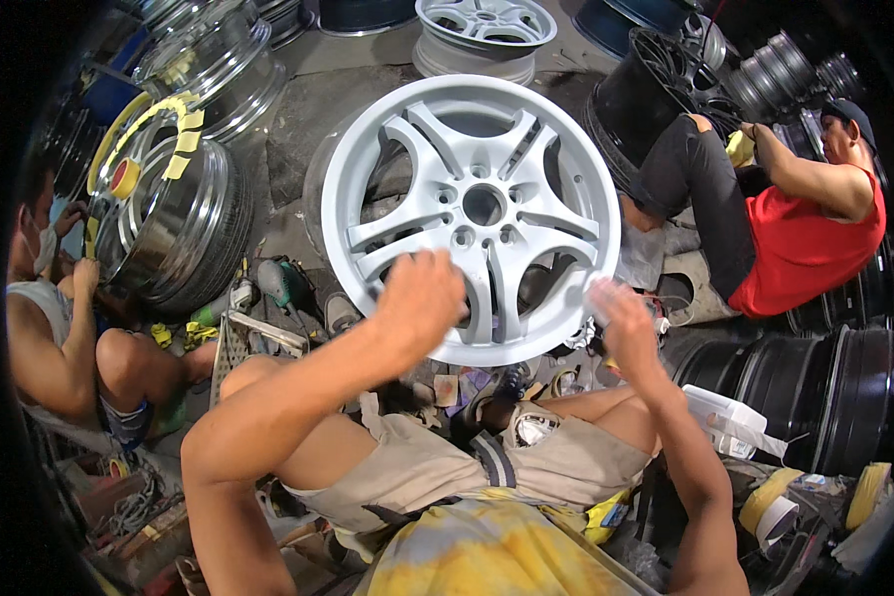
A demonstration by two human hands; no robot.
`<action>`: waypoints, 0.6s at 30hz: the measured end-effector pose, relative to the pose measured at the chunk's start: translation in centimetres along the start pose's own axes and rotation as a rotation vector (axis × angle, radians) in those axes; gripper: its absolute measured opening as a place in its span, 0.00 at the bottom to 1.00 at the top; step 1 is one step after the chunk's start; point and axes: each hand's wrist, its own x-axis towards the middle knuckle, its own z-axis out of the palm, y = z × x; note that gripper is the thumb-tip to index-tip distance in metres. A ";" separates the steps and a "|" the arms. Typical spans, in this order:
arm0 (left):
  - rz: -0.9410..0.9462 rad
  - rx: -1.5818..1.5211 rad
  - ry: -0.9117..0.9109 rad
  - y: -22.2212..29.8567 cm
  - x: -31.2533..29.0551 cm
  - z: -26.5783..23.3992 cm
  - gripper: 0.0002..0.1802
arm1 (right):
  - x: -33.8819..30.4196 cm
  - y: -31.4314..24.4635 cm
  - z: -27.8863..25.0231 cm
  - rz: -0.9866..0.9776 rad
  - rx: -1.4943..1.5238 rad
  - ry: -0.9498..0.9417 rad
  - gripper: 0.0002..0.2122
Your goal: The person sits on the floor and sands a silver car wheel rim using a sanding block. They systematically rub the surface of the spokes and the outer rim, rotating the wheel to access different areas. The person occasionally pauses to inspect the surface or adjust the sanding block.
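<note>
A pale grey alloy wheel rim (487, 159) stands upright in front of me, its spoked face toward the camera. My left hand (422, 293) presses on a lower left spoke with the fingers curled under; whether it holds anything is hidden. At the rim's lower right edge, my right hand (621, 318) rests, blurred, with a small pale piece at its fingertips. My knees and beige shorts (417, 467) sit below the rim.
At the left, a seated person tapes a chrome rim (184, 214) with yellow tape (181, 134). Another person in a red top (805, 248) works on a black rim (656, 94) at the right. Dark rims (824, 387), tape rolls (773, 507) and tools (278, 283) lie about.
</note>
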 end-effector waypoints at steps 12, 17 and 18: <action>-0.266 0.067 -0.014 -8.6 2.8 1.5 0.33 | 13.8 -1.6 3.7 0.389 0.184 0.243 0.16; -0.223 -0.006 0.059 -8.8 3.5 1.5 0.32 | 21.2 -0.8 5.2 0.507 0.280 0.268 0.11; -0.205 -0.015 0.075 -8.6 3.6 1.5 0.32 | 23.2 0.2 6.0 0.592 0.287 0.298 0.10</action>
